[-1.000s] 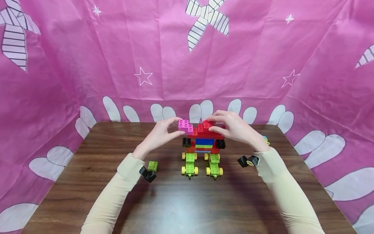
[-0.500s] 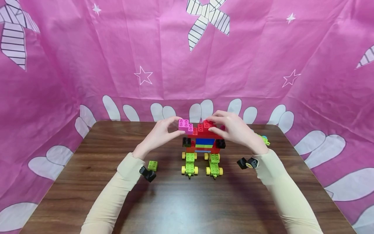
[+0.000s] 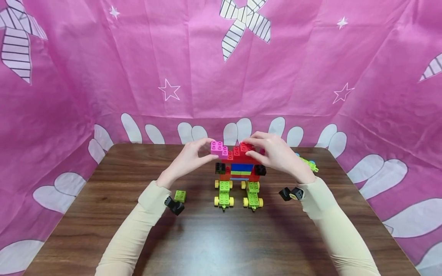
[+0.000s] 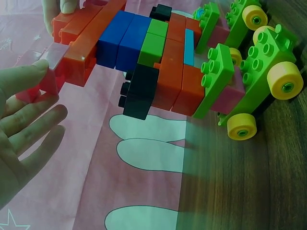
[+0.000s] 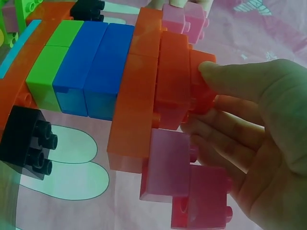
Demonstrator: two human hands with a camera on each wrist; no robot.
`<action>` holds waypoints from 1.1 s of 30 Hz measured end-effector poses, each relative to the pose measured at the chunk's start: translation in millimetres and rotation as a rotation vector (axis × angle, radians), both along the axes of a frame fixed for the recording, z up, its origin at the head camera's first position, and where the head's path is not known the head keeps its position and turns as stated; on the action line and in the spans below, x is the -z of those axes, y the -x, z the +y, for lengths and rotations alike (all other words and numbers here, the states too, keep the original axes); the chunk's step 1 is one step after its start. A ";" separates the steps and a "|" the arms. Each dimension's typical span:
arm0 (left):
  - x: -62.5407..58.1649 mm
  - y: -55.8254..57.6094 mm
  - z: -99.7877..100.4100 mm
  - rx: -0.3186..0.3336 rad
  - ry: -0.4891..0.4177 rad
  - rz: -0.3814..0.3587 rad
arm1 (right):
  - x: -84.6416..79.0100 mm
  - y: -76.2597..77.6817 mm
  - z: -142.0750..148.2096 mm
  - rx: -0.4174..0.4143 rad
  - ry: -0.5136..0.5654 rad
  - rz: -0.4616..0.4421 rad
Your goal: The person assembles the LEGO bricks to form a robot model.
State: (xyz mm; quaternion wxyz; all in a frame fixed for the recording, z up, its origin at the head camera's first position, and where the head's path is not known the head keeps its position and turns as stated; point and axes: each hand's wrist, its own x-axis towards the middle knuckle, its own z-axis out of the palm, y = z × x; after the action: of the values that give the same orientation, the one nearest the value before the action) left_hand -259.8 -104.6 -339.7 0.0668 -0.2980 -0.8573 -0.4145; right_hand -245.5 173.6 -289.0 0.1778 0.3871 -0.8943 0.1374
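A tall toy-brick figure stands upright at the table's middle, with blue bricks [image 3: 241, 167] in its red body. Black bricks [image 3: 220, 167] jut from both sides, and two green wheeled bases [image 3: 224, 197] with yellow wheels carry it. At the upper left, my left hand [image 3: 188, 159] pinches a pink brick [image 3: 217, 147] between thumb and fingers. My right hand [image 3: 276, 153] pinches the topmost red brick [image 5: 202, 84], stacked on another red brick [image 5: 172, 79]. Beside it, stepped pink bricks [image 5: 207, 196] project from the figure's right end; my right hand mostly hides them in the head view.
A loose green brick [image 3: 180, 196] lies on the wooden table [image 3: 207, 241] near my left wrist. Behind my right wrist is a green and blue piece [image 3: 309, 164], partly hidden. Pink patterned cloth [image 3: 207, 76] surrounds the back and sides of the table.
My right wrist has shifted slightly left, showing more of the green and blue piece behind it. Both hands keep their pinch, and the brick figure stays in place.
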 end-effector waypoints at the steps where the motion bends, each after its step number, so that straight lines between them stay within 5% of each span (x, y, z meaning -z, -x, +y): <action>1: -0.1 -0.2 0.0 0.000 -0.001 0.000 | 0.2 -0.2 -0.2 0.001 0.000 0.007; 13: -2.2 -0.6 -2.0 -0.002 0.002 0.003 | 2.7 -1.2 -3.2 -0.029 0.030 0.098; 33: -0.6 0.0 -1.7 0.011 -0.013 -0.010 | 3.1 -1.3 -1.4 -0.013 0.031 0.074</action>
State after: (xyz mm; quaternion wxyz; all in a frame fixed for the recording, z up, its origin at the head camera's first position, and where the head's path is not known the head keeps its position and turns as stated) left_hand -259.7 -106.3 -339.1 0.0621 -0.3001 -0.8531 -0.4222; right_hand -244.2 172.2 -292.1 0.2158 0.3950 -0.8823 0.1377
